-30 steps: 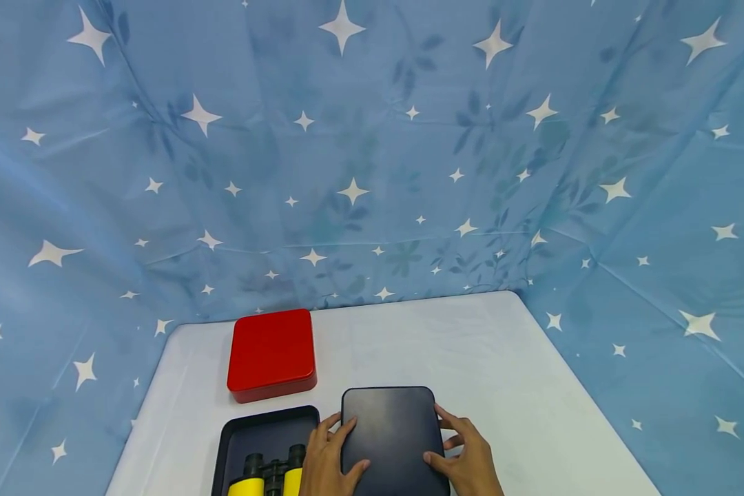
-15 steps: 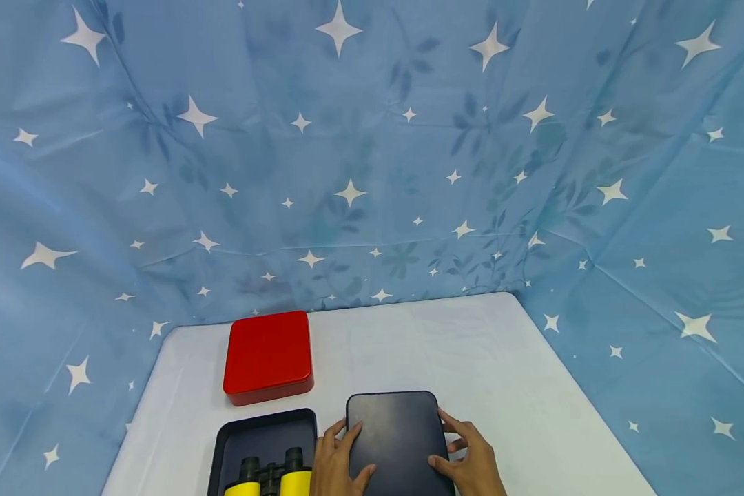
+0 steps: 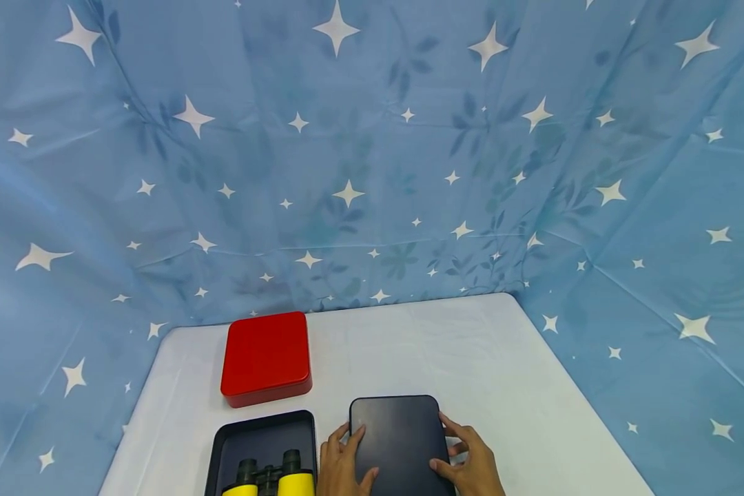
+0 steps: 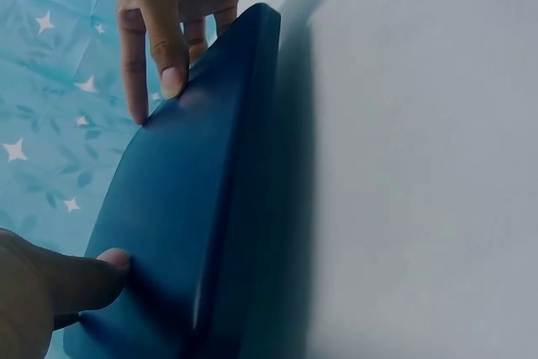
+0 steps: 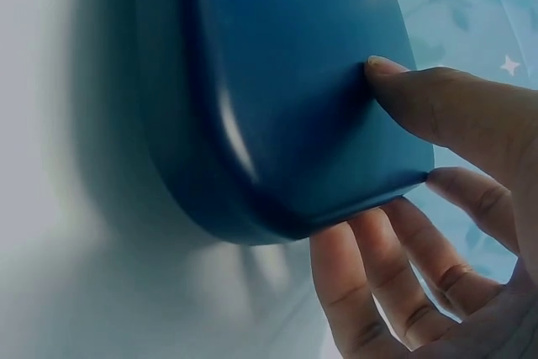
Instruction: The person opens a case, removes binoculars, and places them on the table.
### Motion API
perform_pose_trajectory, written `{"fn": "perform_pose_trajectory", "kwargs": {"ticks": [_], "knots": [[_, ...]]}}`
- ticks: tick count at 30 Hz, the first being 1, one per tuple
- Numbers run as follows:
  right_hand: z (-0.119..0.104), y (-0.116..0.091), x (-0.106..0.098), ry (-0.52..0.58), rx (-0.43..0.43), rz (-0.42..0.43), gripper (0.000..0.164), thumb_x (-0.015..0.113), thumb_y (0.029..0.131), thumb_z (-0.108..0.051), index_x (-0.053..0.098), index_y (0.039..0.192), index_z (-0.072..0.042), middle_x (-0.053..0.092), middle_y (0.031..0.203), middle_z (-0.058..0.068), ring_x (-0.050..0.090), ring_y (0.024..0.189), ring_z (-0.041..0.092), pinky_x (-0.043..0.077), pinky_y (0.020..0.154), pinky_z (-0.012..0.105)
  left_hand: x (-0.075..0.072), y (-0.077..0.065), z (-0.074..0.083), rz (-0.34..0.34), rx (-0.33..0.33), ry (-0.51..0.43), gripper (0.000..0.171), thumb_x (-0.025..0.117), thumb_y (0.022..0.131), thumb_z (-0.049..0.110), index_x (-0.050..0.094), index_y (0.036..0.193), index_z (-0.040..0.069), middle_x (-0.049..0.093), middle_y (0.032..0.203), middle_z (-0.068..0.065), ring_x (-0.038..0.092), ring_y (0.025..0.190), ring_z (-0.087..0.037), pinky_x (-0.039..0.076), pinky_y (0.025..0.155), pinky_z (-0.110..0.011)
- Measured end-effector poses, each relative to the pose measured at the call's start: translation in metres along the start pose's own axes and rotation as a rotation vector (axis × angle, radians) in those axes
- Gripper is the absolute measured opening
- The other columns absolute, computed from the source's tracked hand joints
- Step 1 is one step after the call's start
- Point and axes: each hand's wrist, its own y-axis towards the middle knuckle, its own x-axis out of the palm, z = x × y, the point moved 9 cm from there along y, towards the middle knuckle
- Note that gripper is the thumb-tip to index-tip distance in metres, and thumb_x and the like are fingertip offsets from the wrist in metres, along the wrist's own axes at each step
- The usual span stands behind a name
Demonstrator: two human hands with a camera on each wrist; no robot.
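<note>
In the head view a black rectangular lid (image 3: 399, 441) with rounded corners is at the near middle of the table, its smooth face up. My left hand (image 3: 342, 463) grips its left side, thumb on the face and fingers along the edge. On the opposite side my right hand (image 3: 470, 460) holds it likewise. The right wrist view shows the right thumb (image 5: 420, 94) on the face and fingertips against the side wall. An open black tin tray (image 3: 263, 435) lies left of the lid. Yellow-and-black binoculars (image 3: 296, 483) sit in it, partly cut off by the frame.
A closed red tin (image 3: 268, 355) stands behind the tray at the back left. White cloth covers the table (image 3: 502, 372). Blue star-patterned curtains (image 3: 372, 151) hang behind and along both sides.
The lid, with both hands on it, has shifted slightly right, widening the gap to the tray. The head view has turned a little. Both grips look the same.
</note>
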Motion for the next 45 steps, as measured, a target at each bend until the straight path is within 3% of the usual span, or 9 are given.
{"fn": "perform_pose_trajectory", "kwargs": {"ticks": [7, 15, 23, 31, 37, 45], "knots": [[0.009, 0.001, 0.003, 0.008, -0.002, -0.006, 0.089, 0.094, 0.06, -0.012, 0.058, 0.141, -0.024, 0.062, 0.121, 0.012, 0.059, 0.08, 0.013, 0.056, 0.061, 0.023, 0.008, -0.003, -0.003, 0.004, 0.025, -0.032, 0.069, 0.089, 0.07, 0.022, 0.062, 0.133, 0.01, 0.047, 0.137, -0.023, 0.042, 0.096, -0.019, 0.044, 0.07, -0.033], [0.013, 0.002, 0.006, -0.007, -0.027, 0.004, 0.087, 0.094, 0.061, -0.012, 0.059, 0.14, -0.025, 0.063, 0.12, 0.01, 0.059, 0.079, 0.01, 0.055, 0.06, 0.023, 0.015, -0.004, -0.009, 0.017, -0.016, -0.022, 0.068, 0.09, 0.069, 0.022, 0.064, 0.131, 0.01, 0.048, 0.136, -0.023, 0.043, 0.094, -0.019, 0.045, 0.069, -0.034], [0.01, 0.0, 0.005, -0.075, -0.043, 0.047, 0.083, 0.094, 0.059, -0.012, 0.063, 0.136, -0.02, 0.065, 0.114, 0.006, 0.059, 0.077, 0.006, 0.053, 0.06, 0.021, 0.02, -0.004, -0.013, 0.026, -0.057, -0.019, 0.064, 0.089, 0.069, 0.024, 0.066, 0.127, 0.011, 0.051, 0.135, -0.02, 0.043, 0.094, -0.017, 0.044, 0.069, -0.032], [0.008, -0.002, 0.003, -0.142, -0.066, 0.076, 0.076, 0.094, 0.061, -0.015, 0.066, 0.131, -0.016, 0.07, 0.11, 0.004, 0.061, 0.077, 0.005, 0.052, 0.059, 0.021, 0.022, -0.004, -0.013, 0.061, -0.055, -0.016, 0.062, 0.09, 0.068, 0.023, 0.068, 0.124, 0.011, 0.053, 0.132, -0.02, 0.043, 0.091, -0.016, 0.042, 0.07, -0.033], [0.012, -0.002, 0.003, -0.189, -0.031, 0.094, 0.072, 0.093, 0.063, -0.019, 0.067, 0.131, -0.018, 0.071, 0.114, 0.005, 0.061, 0.077, 0.004, 0.051, 0.059, 0.02, 0.024, -0.004, -0.012, 0.047, -0.057, -0.022, 0.06, 0.089, 0.07, 0.023, 0.067, 0.125, 0.011, 0.053, 0.132, -0.021, 0.044, 0.092, -0.018, 0.043, 0.071, -0.035], [0.011, -0.003, 0.002, -0.285, -0.026, 0.105, 0.067, 0.093, 0.064, -0.024, 0.07, 0.126, -0.016, 0.07, 0.093, 0.002, 0.06, 0.069, 0.005, 0.049, 0.057, 0.02, 0.027, -0.002, -0.014, 0.045, -0.04, -0.015, 0.06, 0.088, 0.07, 0.023, 0.066, 0.125, 0.011, 0.055, 0.132, -0.022, 0.045, 0.093, -0.02, 0.044, 0.072, -0.037]]}}
